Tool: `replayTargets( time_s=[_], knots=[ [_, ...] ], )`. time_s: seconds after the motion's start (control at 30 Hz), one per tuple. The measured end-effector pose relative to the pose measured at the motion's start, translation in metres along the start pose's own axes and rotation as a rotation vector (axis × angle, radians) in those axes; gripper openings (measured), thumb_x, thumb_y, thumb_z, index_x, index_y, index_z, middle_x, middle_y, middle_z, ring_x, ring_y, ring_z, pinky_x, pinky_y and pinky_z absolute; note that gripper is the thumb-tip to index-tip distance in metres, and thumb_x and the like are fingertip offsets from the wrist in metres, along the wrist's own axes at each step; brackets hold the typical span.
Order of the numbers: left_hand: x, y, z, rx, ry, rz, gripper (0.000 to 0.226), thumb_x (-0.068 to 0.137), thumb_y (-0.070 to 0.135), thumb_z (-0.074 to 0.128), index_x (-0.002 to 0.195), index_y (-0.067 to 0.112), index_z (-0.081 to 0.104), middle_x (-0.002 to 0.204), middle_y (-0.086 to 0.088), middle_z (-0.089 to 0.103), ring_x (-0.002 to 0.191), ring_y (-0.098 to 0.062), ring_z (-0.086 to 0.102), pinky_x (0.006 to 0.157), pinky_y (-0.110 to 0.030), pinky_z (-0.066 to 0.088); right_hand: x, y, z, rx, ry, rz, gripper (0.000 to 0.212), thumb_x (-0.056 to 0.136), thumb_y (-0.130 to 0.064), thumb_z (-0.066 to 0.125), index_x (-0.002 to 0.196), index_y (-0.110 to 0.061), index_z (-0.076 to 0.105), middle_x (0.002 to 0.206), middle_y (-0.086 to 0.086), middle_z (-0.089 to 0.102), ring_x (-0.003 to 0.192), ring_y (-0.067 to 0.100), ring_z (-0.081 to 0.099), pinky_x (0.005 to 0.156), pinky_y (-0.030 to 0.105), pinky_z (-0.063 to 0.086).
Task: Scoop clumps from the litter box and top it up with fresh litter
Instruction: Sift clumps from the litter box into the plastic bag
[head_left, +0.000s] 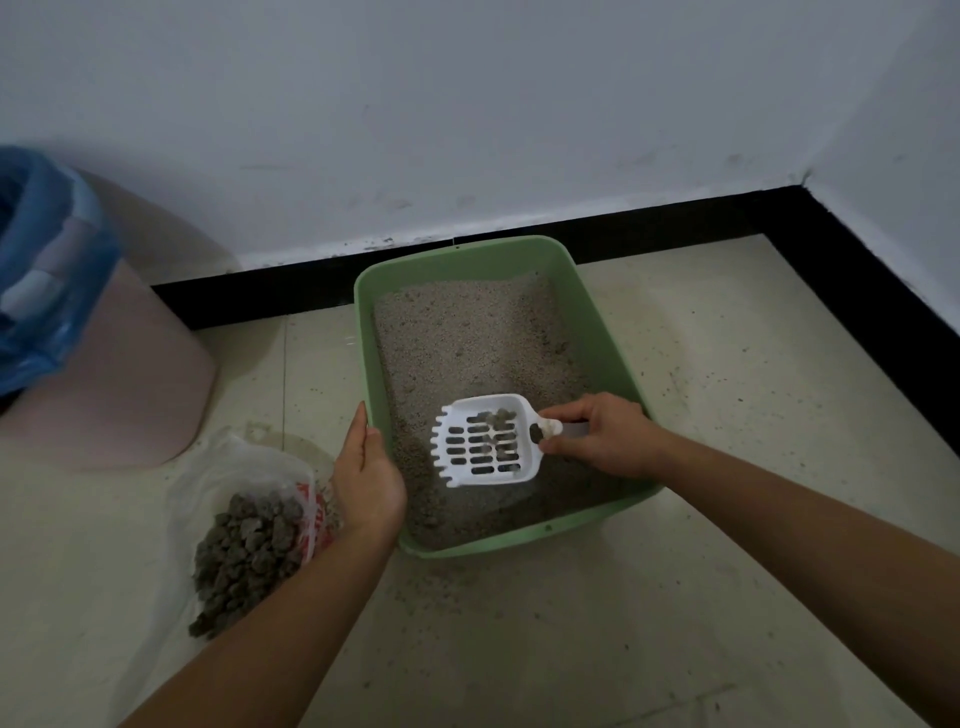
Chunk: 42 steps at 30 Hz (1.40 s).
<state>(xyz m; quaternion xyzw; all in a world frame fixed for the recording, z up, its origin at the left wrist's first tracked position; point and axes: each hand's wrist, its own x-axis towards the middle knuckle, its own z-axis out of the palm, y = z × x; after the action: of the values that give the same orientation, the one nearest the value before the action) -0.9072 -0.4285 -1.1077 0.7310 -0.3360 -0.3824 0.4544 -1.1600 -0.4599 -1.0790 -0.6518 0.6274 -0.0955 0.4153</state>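
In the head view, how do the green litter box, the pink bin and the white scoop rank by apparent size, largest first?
1. green litter box and pink bin: they look about alike, and the frame edge cuts the bin off, so I leave them unranked.
2. white scoop: clearly the smallest.

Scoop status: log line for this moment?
right hand: holds scoop over litter box | scoop: few clumps | left hand: on box rim | bag: beside box, clumps inside

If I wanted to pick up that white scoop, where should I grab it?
Probably take the scoop by its narrow handle, from the right, as the right hand does: the handle sticks out that way, and the slotted bowl carries clumps.
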Motion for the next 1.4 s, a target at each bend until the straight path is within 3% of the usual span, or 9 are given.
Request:
replayTargets(
  time_s=[0.4, 0.5, 0.63, 0.73, 0.93, 1.17, 1.23, 1.3, 1.4],
  knots=[
    [0.000, 0.002, 0.000, -0.022, -0.012, -0.014, 0.042, 0.105, 0.022, 0.035, 0.147, 0.026, 0.041, 0.153, 0.003, 0.038, 0.141, -0.017, 0.034, 0.117, -0.034, 0.024, 0.001, 0.003, 0.001, 0.007, -0.004, -0.008, 0.026, 0.072, -0.062, 0.071, 0.083, -0.079, 0.054, 0.096, -0.032, 0.067, 0.110, 0.010, 0.061, 0.110, 0.057, 0.033],
    [-0.001, 0.005, -0.001, -0.048, -0.026, -0.035, 0.041, 0.105, 0.020, 0.037, 0.146, 0.023, 0.042, 0.153, 0.002, 0.038, 0.141, -0.018, 0.034, 0.116, -0.032, 0.024, -0.001, -0.002, -0.001, -0.028, 0.036, -0.009, 0.024, 0.077, -0.058, 0.069, 0.093, -0.072, 0.059, 0.105, -0.025, 0.070, 0.111, 0.012, 0.060, 0.110, 0.055, 0.033],
    [0.006, 0.008, -0.010, -0.085, -0.138, -0.106, 0.043, 0.105, 0.018, 0.036, 0.148, 0.021, 0.040, 0.155, 0.001, 0.035, 0.142, -0.020, 0.032, 0.118, -0.037, 0.022, -0.007, -0.014, 0.004, -0.287, 0.081, -0.045, 0.031, 0.091, -0.053, 0.058, 0.122, -0.050, 0.063, 0.112, -0.013, 0.071, 0.115, 0.016, 0.055, 0.104, 0.041, 0.023],
    [0.013, 0.006, -0.020, -0.101, -0.222, -0.164, 0.042, 0.105, 0.023, 0.039, 0.147, 0.023, 0.040, 0.153, 0.000, 0.038, 0.140, -0.023, 0.037, 0.117, -0.046, 0.029, -0.010, -0.026, 0.013, -0.494, 0.070, -0.142, 0.033, 0.093, -0.057, 0.050, 0.122, -0.049, 0.063, 0.093, -0.009, 0.069, 0.104, 0.018, 0.058, 0.097, 0.041, 0.026],
    [0.011, 0.006, -0.025, -0.117, -0.244, -0.204, 0.045, 0.103, 0.027, 0.044, 0.147, 0.020, 0.039, 0.153, -0.002, 0.039, 0.138, -0.023, 0.040, 0.117, -0.044, 0.029, -0.004, -0.037, 0.011, -0.565, 0.021, -0.150, 0.036, 0.094, -0.060, 0.044, 0.119, -0.046, 0.066, 0.086, -0.010, 0.070, 0.095, 0.016, 0.058, 0.101, 0.044, 0.028],
    [0.010, 0.004, -0.019, -0.091, -0.194, -0.154, 0.044, 0.104, 0.025, 0.043, 0.147, 0.016, 0.040, 0.153, 0.000, 0.039, 0.139, -0.018, 0.036, 0.109, -0.027, 0.026, 0.001, -0.027, 0.032, -0.274, -0.145, -0.029, 0.026, 0.090, -0.052, 0.061, 0.114, -0.050, 0.069, 0.109, -0.016, 0.072, 0.111, 0.014, 0.055, 0.108, 0.049, 0.019],
    [0.011, 0.004, -0.018, -0.099, -0.187, -0.157, 0.044, 0.104, 0.024, 0.043, 0.146, 0.015, 0.041, 0.152, 0.000, 0.040, 0.139, -0.017, 0.037, 0.109, -0.026, 0.026, 0.002, -0.016, 0.032, -0.121, -0.232, 0.000, 0.024, 0.084, -0.051, 0.068, 0.108, -0.054, 0.069, 0.103, -0.016, 0.074, 0.107, 0.012, 0.062, 0.111, 0.049, 0.031],
    [0.011, 0.004, -0.018, -0.097, -0.181, -0.151, 0.043, 0.104, 0.024, 0.043, 0.146, 0.015, 0.041, 0.152, -0.001, 0.040, 0.139, -0.018, 0.037, 0.110, -0.028, 0.026, 0.003, -0.009, 0.033, -0.019, -0.271, -0.002, 0.026, 0.078, -0.053, 0.071, 0.104, -0.053, 0.071, 0.099, -0.014, 0.075, 0.100, 0.011, 0.068, 0.101, 0.048, 0.048],
    [0.012, 0.003, -0.017, -0.085, -0.177, -0.148, 0.043, 0.104, 0.024, 0.043, 0.146, 0.015, 0.041, 0.152, -0.001, 0.040, 0.139, -0.019, 0.037, 0.113, -0.031, 0.026, 0.007, -0.007, 0.035, 0.011, -0.226, 0.002, 0.046, 0.062, -0.071, 0.064, 0.106, -0.058, 0.067, 0.100, -0.022, 0.074, 0.101, 0.007, 0.066, 0.104, 0.048, 0.045]
  ],
)
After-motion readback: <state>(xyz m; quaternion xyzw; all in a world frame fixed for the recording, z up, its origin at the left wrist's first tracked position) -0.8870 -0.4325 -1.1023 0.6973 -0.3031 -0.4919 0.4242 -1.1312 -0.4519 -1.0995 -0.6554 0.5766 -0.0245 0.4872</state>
